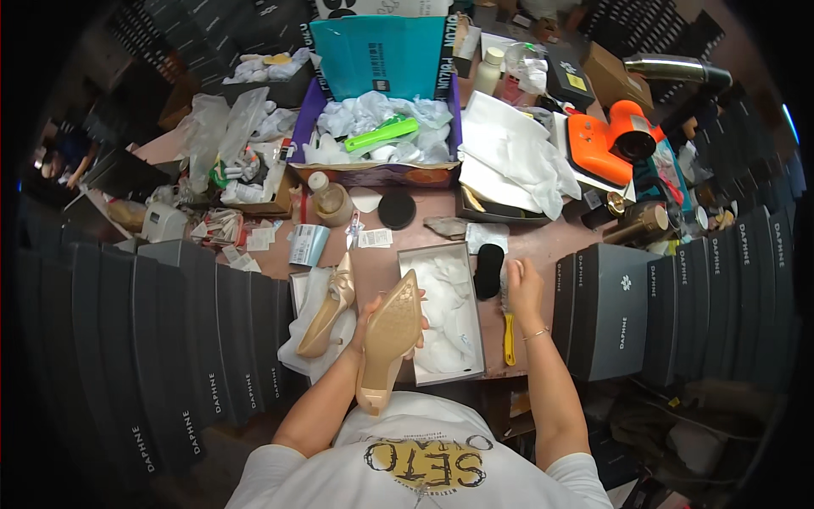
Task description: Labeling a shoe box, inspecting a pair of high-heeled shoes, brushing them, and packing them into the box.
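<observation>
A beige pointed-toe shoe (pixel 392 327) is gripped by my left hand (pixel 366 321), sole upward and toe pointing away from me. My fingers wrap around its sides. Its matching shoe (pixel 326 316), with a bow at the toe, lies to the left on white tissue (pixel 292 349). Over on the right, my right hand (pixel 526 287) is closed near the upper end of a yellow-handled brush (pixel 509 339). Something pale shows at its fingertips, but I cannot make out what it holds. A black oval pad (pixel 489 271) lies just left of that hand.
Between my hands stands a shoe box (pixel 476 339) with white tissue inside. Dark shoe boxes (pixel 182 297) line the left; more boxes (pixel 606 310) line the right. Behind are a purple carton (pixel 373 174) of crumpled tissue, a glass jar (pixel 332 204) and an orange device (pixel 598 148).
</observation>
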`<state>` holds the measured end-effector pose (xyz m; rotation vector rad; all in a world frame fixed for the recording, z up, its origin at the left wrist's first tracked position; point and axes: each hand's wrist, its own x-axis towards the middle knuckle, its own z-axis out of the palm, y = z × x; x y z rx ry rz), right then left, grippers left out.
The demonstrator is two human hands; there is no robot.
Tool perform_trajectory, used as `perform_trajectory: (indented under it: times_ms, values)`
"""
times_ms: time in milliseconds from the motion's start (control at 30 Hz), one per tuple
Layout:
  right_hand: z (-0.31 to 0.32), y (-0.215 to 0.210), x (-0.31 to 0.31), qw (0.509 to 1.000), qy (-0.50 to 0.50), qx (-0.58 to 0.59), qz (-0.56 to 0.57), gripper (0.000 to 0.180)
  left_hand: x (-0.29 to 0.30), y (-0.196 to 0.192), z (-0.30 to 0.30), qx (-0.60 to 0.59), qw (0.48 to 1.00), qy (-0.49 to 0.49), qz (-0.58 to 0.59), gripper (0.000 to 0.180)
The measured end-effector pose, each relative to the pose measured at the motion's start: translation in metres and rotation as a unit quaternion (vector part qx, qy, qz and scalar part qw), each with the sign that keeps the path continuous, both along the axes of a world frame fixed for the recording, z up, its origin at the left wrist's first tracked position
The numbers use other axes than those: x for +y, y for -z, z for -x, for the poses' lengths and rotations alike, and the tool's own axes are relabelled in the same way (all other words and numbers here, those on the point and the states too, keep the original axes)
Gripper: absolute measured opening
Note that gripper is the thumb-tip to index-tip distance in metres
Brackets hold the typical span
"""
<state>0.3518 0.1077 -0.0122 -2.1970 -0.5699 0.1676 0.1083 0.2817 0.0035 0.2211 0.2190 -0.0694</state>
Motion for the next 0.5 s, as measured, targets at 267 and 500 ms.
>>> perform_trajectory:
  times_ms: [267, 500]
  values:
    - [-0.038, 0.065, -0.004, 0.974, -0.030, -0.225, 0.002, 0.038, -0.008, -0.007, -0.034, -0.001, 0.992, -0.112, -0.053, 0.079]
    - [0.107, 0.007, -0.006, 0.842, -0.277, 0.441, -0.140, 0.041, -0.012, -0.005, -0.024, 0.032, 0.979, -0.189, -0.064, 0.077]
